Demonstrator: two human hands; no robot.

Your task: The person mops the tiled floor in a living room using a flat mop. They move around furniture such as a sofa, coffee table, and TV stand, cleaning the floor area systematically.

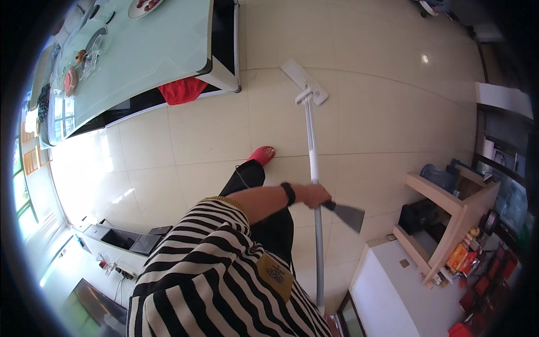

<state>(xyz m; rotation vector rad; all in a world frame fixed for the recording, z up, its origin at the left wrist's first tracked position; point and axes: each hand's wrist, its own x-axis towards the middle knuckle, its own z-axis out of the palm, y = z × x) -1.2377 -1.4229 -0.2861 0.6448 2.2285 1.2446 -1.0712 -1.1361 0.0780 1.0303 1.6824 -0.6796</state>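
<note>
My left hand point(313, 196), with a black band at the wrist, is shut on the dark handle of a scraper point(348, 216). Its wide grey blade points to the lower right. A flat mop's white and grey pole point(318, 244) runs right at the fist; the fingers hide whether they wrap it too. The white rectangular mop head point(304, 80) lies on the tiled floor point(379, 122) ahead of me. My right hand is out of view, and the pole's upper end runs down to the picture's bottom beside my striped shirt point(202, 269).
A glass-topped table point(168, 46) stands at the upper left, with a red cloth point(182, 91) hanging below its edge. To the right is a wooden shelf unit point(442, 193) beside a white surface point(391, 286). My foot in a red slipper point(262, 155) stands on the floor.
</note>
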